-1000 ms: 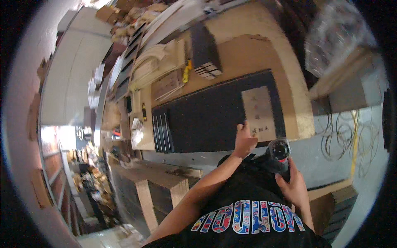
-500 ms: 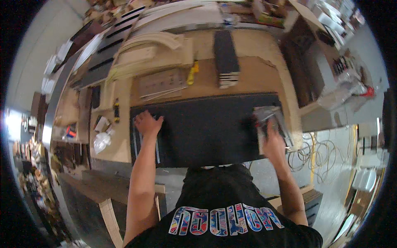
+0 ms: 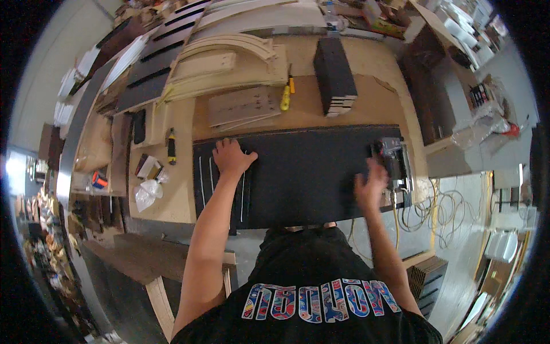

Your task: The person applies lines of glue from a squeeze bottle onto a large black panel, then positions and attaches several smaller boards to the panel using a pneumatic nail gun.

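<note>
A wide black panel [image 3: 309,178] lies across the workbench in front of me. On its left end rest narrow black pieces [image 3: 220,195] with thin pale lines along them. My left hand [image 3: 231,157] presses down there, fingers spread over the pieces' far ends, holding nothing. At the right end sits a silver-and-black power tool [image 3: 393,152], probably an air nailer, beside a dark frame-like piece [image 3: 405,172]. Slightly blurred, my right hand [image 3: 372,186] hovers just left of the tool with fingers apart and nothing in them.
Beyond the panel lie thin wooden plates [image 3: 243,109], a yellow-handled screwdriver [image 3: 286,94] and a stack of dark boards [image 3: 334,77]. Curved wooden parts [image 3: 226,49] lie farther back. A plastic bag [image 3: 149,192] and a yellow-and-black tool [image 3: 172,146] are at left. Coiled hoses [image 3: 444,212] lie on the floor.
My right hand has come off the tool at the panel's right end and shifted left. The left hand stays on the black pieces. The whole view has swung a little.
</note>
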Motion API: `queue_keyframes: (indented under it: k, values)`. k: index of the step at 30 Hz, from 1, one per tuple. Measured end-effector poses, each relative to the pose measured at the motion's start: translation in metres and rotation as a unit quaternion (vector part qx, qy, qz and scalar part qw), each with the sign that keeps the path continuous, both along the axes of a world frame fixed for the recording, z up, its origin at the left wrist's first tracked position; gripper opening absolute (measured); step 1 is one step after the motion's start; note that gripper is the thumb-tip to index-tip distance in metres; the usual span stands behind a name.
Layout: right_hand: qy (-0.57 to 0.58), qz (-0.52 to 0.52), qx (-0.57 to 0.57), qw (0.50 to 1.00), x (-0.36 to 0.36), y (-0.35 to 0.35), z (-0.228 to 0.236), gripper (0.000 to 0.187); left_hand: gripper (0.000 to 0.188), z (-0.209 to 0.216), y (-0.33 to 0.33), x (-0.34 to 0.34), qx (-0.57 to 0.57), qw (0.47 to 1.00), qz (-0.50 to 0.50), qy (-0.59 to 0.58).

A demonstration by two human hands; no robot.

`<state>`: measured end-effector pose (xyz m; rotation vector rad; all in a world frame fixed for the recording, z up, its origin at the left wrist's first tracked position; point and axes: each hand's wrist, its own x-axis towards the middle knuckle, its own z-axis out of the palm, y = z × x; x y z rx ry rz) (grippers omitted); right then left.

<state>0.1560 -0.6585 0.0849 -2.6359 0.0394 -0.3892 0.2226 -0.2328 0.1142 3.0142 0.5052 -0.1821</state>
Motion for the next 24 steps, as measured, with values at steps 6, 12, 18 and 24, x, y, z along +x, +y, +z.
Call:
queue_keyframes:
  k: [6,12,18,24]
  values:
    - [0.343,0.171,0.413,0.826,-0.07,0.106,-0.007,0.08,0.055,0.034,-0.075,0.026,-0.4,0.914,-0.011,-0.066]
    - [0.334,0.143,0.413,0.835,-0.1,0.053,0.026,0.064,0.031,0.022,-0.153,0.044,-0.619,0.781,0.027,-0.078]
    - [0.276,0.045,0.353,0.893,-0.136,-0.006,0.03,0.071,0.042,-0.003,-0.226,0.046,-0.747,0.664,0.003,0.001]
    - [0.174,-0.132,0.242,0.945,-0.14,-0.022,0.017,0.061,0.049,-0.048,-0.261,0.069,-0.687,0.711,-0.122,0.09]
